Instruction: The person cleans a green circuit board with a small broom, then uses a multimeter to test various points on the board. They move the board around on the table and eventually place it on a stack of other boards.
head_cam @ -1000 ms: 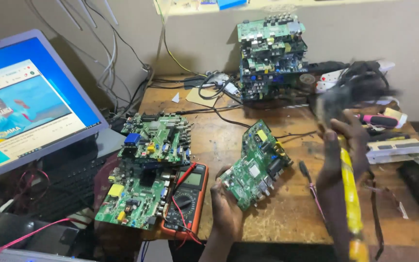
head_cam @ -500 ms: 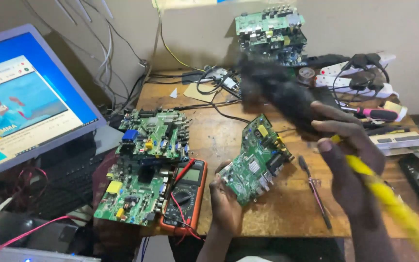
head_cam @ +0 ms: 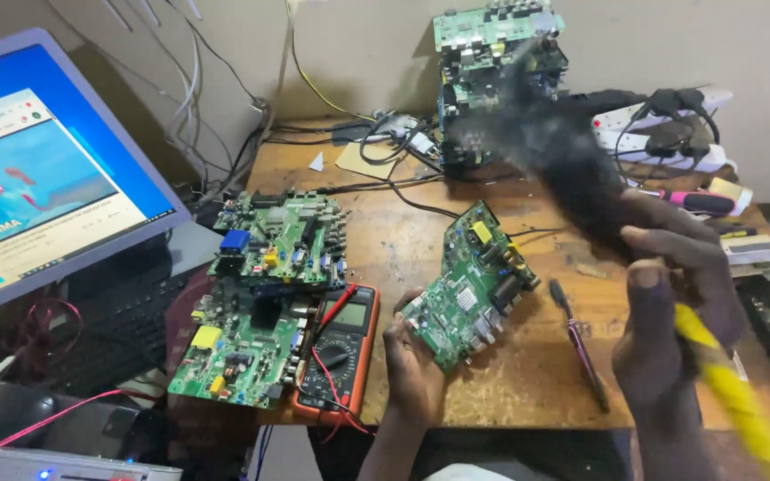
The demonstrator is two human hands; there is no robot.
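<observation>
My left hand (head_cam: 410, 363) grips the near corner of a green circuit board (head_cam: 472, 287) and holds it tilted above the wooden table (head_cam: 394, 240). My right hand (head_cam: 670, 303) is closed on a brush with a yellow handle (head_cam: 731, 396). Its dark bristles (head_cam: 556, 147) are blurred with motion, up and right of the board, not touching it.
Two more green circuit boards (head_cam: 282, 239) (head_cam: 241, 343) lie at the left, beside an orange multimeter (head_cam: 339, 352) with red and black leads. A stack of boards (head_cam: 496, 67) stands at the back. A laptop (head_cam: 42, 178) is at far left, a power strip (head_cam: 661, 125) at back right, a screwdriver (head_cam: 579, 343) near the front edge.
My right hand has swung the brush from upright at the right towards the left, so its bristles now sweep above the held board. My left hand has kept the board about where it was.
</observation>
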